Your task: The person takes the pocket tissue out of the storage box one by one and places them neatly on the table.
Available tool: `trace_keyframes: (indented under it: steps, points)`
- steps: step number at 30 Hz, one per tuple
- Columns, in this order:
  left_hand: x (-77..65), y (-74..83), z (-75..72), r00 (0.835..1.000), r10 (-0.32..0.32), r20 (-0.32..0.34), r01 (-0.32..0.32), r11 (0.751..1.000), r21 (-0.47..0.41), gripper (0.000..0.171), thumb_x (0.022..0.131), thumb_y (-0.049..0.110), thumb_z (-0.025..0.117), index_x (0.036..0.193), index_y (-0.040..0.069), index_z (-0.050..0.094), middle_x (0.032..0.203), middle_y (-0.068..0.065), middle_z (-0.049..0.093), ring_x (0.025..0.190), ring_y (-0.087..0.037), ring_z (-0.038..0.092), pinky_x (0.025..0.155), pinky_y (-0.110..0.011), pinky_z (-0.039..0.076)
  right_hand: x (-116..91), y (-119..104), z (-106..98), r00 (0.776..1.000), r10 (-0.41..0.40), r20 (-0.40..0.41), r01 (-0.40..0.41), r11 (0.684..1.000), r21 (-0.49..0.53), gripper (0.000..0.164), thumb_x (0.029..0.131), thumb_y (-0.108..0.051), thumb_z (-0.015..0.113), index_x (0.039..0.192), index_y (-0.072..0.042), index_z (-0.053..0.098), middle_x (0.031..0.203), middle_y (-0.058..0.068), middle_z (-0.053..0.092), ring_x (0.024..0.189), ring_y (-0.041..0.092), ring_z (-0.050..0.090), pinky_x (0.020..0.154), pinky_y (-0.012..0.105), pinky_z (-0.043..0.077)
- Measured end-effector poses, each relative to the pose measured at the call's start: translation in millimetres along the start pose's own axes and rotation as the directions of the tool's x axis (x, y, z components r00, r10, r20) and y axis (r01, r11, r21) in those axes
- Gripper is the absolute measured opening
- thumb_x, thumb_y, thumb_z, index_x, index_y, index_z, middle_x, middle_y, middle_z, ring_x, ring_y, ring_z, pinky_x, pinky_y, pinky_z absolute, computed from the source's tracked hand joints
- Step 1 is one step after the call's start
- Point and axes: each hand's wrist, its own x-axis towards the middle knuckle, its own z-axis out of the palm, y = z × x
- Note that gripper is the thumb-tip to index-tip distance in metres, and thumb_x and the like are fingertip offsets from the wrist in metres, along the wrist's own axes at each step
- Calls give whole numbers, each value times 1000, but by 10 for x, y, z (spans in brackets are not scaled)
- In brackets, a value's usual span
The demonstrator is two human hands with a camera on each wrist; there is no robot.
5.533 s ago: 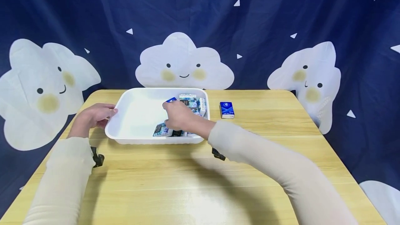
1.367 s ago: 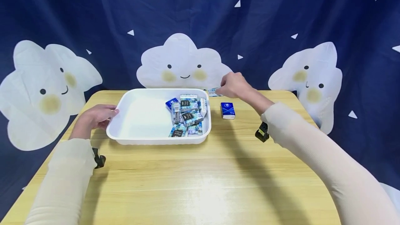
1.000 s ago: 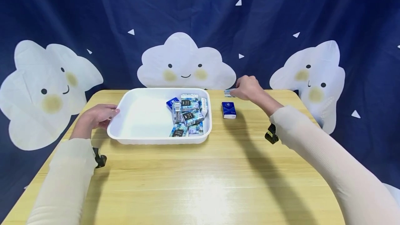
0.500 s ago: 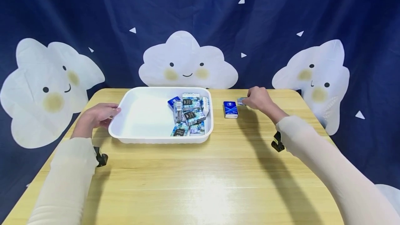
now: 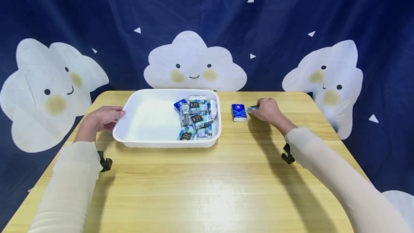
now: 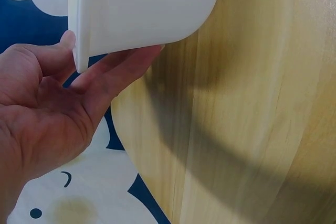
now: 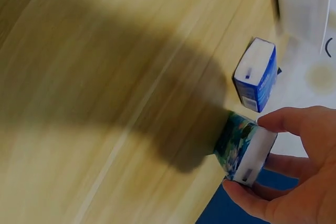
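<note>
At the tray's left end my left hand [image 5: 105, 118] holds the white plastic tray [image 5: 147, 144], thumb at the rim and fingers beneath the wall in the left wrist view. My right hand [image 5: 269, 110] pinches a floral-patterned pocket tissue pack [image 7: 247, 148] between thumb and fingers, low over the table. Just left of it lies a dark blue tissue pack [image 5: 239, 113], apart from the held one. Inside the tray's right half, several floral tissue packs [image 5: 201, 119] lie in a loose pile, along with one blue tissue pack [image 5: 179, 104].
Light wood shows across the table [image 5: 181, 186], with its back edge just behind the tray. A navy curtain [image 5: 275, 17] printed with white clouds hangs behind. Each wrist carries a black camera mount [image 5: 288, 154].
My right hand was in the tray; it has lifted a floral tissue pack out, carried it right over the rim and lowered it beside the blue pack. My left hand stays on the tray.
</note>
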Motion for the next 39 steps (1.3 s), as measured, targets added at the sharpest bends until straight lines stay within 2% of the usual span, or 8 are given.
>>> trace_keyframes:
  steps: [3,6,16,21,25,28,33,39]
  points:
    - [-3,-8,-4,1000,3,3,-3,1000,-10,61,112,30,35,161,1,15,152,-29,34,113,-31,56,83,-33,54,-14,-21,27,999,0,45,-1,1000,25,39,90,-24,63,113,7,65,105,24,69,93,37,58,89,47,48]
    - [7,-19,-3,1000,9,4,-9,1000,-14,60,112,30,35,161,1,15,151,-29,35,111,-29,58,82,-33,55,-29,-23,55,996,2,86,-7,998,55,47,91,-24,63,127,7,60,116,26,67,97,37,59,86,47,50]
    - [12,-9,-8,1000,10,3,-10,1000,-12,60,112,30,35,161,1,17,152,-29,34,112,-30,57,83,-33,55,-89,-20,7,986,-1,169,-11,997,73,65,87,-28,72,138,8,53,124,28,63,103,38,57,88,47,51]
    - [22,-11,-4,1000,1,-5,-1,1000,-12,60,112,30,35,161,2,17,152,-29,34,113,-31,56,83,-33,55,-99,-12,-46,977,-22,213,10,998,55,58,92,-21,59,142,8,49,133,30,59,108,40,57,94,50,48]
    - [29,-14,2,1000,-6,-5,6,1000,-11,60,112,31,35,161,3,17,153,-28,34,114,-32,55,84,-32,54,-75,29,-9,980,-11,200,-2,998,66,55,89,-8,49,142,7,50,133,32,58,99,38,56,86,45,47]
    - [33,-17,1,1000,-3,-1,3,1000,-12,60,112,31,35,161,3,17,152,-28,34,114,-32,56,85,-34,55,-57,49,45,986,6,165,-21,996,90,55,87,-5,50,140,7,51,131,31,60,97,37,56,83,44,48]
    - [31,-6,8,1000,-7,10,7,999,-33,61,111,30,36,162,3,16,152,-28,34,115,-32,56,86,-36,55,-48,38,101,993,24,112,-36,993,112,53,86,-6,57,137,7,53,130,31,61,105,42,57,89,49,49]
    - [35,-18,6,1000,-11,5,11,1000,-29,61,111,30,35,162,3,16,152,-28,34,116,-32,56,87,-37,55,-37,-4,127,994,36,105,-49,991,125,53,90,-10,58,140,6,52,137,30,58,118,47,55,98,53,47]
